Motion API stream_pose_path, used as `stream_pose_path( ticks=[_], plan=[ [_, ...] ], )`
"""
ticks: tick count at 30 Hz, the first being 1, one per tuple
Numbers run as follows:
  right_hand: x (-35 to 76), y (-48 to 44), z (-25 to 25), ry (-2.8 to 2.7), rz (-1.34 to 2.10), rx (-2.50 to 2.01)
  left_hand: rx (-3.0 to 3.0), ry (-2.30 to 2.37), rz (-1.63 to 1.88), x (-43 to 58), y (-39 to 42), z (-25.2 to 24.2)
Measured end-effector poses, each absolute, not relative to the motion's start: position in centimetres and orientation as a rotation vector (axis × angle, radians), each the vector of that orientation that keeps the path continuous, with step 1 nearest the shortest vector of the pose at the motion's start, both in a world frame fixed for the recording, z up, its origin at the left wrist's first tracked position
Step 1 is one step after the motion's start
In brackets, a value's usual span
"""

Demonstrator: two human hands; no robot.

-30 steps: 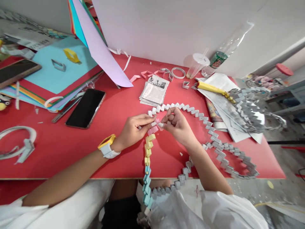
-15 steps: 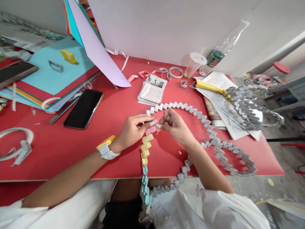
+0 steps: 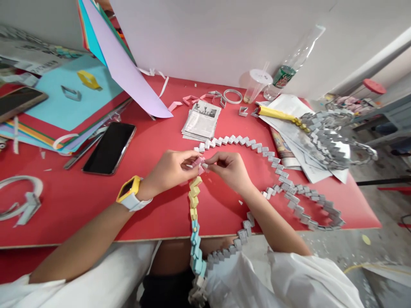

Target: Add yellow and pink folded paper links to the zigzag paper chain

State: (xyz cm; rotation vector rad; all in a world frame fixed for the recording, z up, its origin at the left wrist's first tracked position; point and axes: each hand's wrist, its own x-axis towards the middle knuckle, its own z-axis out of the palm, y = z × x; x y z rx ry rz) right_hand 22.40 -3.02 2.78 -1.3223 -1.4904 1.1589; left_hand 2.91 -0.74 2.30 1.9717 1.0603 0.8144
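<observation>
My left hand (image 3: 168, 171) and my right hand (image 3: 227, 169) meet over the red table (image 3: 96, 201), both pinched on the pink end (image 3: 198, 162) of a folded paper chain. From the pink links the chain (image 3: 193, 205) runs down in yellow, then blue links over the table's front edge into my lap. There it joins a long grey newspaper chain (image 3: 289, 192) that loops across the table's right half and back up to my fingers. A yellow-rimmed watch (image 3: 128, 193) sits on my left wrist.
A black phone (image 3: 109, 147) lies left of my hands beside a stack of coloured paper sheets (image 3: 64, 107). Cut newspaper slips (image 3: 201, 122) lie behind the chain. A plastic cup (image 3: 255, 85), a bottle (image 3: 289, 70), newspapers and a pile of grey chain (image 3: 327, 132) fill the back right.
My left wrist has rolled so the watch face shows. Both hands have drawn closer on the pink links and shifted slightly left in the view.
</observation>
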Motion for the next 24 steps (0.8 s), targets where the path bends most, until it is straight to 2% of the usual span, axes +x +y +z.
stream_pose_path(
  ticks=[8, 16, 24],
  plan=[
    [20.7, -3.6, 1.5, -1.256, 1.266, -1.274, 2.263, 1.086, 0.76, 3.0, -0.8, 1.6],
    [21.2, -3.3, 1.9, -1.241, 1.245, -1.278, 1.894, 1.073, 0.749, 3.0, -0.6, 1.3],
    [20.7, -4.0, 1.3, -1.493, 0.815, -1.338, 1.932, 1.068, 0.763, 3.3, -0.9, 1.5]
  ],
)
